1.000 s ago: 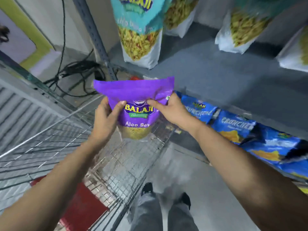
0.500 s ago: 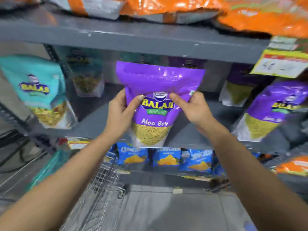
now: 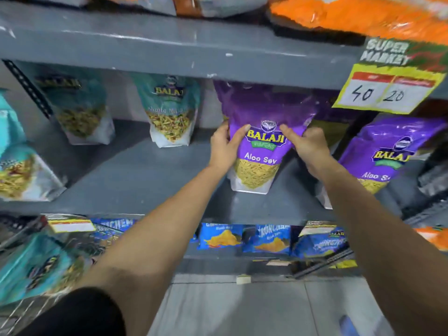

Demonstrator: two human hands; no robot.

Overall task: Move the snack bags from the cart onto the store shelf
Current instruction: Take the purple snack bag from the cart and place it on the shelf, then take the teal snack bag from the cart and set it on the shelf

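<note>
A purple Aloo Sev snack bag [image 3: 260, 141] stands upright on the grey middle shelf [image 3: 135, 180], its base touching the shelf board. My left hand [image 3: 224, 147] grips its left edge and my right hand [image 3: 306, 147] grips its right edge, thumbs on the front. Another purple Aloo Sev bag [image 3: 388, 156] leans just to the right. The wire cart [image 3: 26, 311] shows at the bottom left, with a teal snack bag [image 3: 36, 265] lying in it.
Teal Balaji bags [image 3: 169, 110] stand at the left and back of the same shelf. Orange bags [image 3: 351, 15] fill the shelf above. A yellow price tag [image 3: 388, 90] hangs at the upper right. Blue chip packets [image 3: 242, 238] line the shelf below.
Both hands lifted the purple bag from above the cart up to the middle shelf and pushed it in until it stands on the shelf board. My view rose from the cart to the shelves.
</note>
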